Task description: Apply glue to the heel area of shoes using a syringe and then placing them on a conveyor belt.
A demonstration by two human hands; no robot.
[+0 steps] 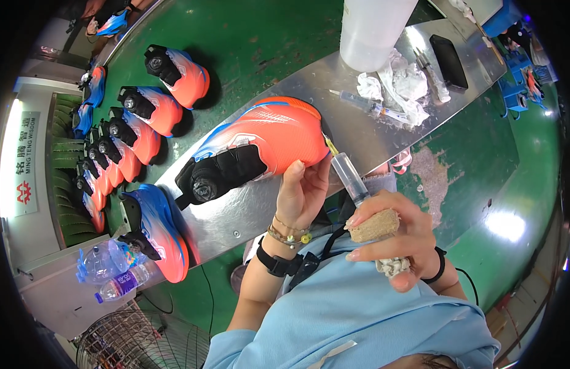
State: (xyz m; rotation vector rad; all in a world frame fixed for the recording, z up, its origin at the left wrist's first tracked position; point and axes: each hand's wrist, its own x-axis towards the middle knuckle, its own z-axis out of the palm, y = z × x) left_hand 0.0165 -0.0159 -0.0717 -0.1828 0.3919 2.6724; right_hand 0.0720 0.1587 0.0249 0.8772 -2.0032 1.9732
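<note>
Running lower L to upper R, a metal bench (226, 227) fills the mid, w/ a green surface (248, 43) beyond. Light-blue shirt (352, 307) at btm, wire fan cage (128, 338) lower L. White cylindrical container (371, 34) stands nr bench's far R part, cut off by top edge.

Coral/blue shoe (285, 135) is above mid-bench, tilted, black dial side twd lower L, rounded coral end twd R hand. Row of similar shoes (190, 83) upper L; another blue/coral shoe (162, 224) at bench's L end, w/ a big clear bottle (102, 263) & a smaller purple-label bottle (126, 281) just beside.

R hand (399, 237): fingers curled, closed round the rear of a clear syringe (348, 178), also gripping a brown block (374, 226) & some pale crumpled stuff (394, 266); plunger hidden. L hand (306, 190): part-curled, thumb on coral upper, other fingers round the edge by the rounded end, holding the shoe; exact fingertip spots hidden.

Upper R on bench: crumpled white tissue (405, 80), dark phone (448, 61) to its R, one loose syringe (362, 101) by the tissue's L side, a 2nd loose syringe (431, 74) btwn tissue & phone.

Black strap (276, 264) on L wrist, thin bracelet (288, 238) nearer the hand. Smallest: yellow needle tip (330, 145) on held syringe, right at shoe's rounded end; touching or just off, can't tell.
</note>
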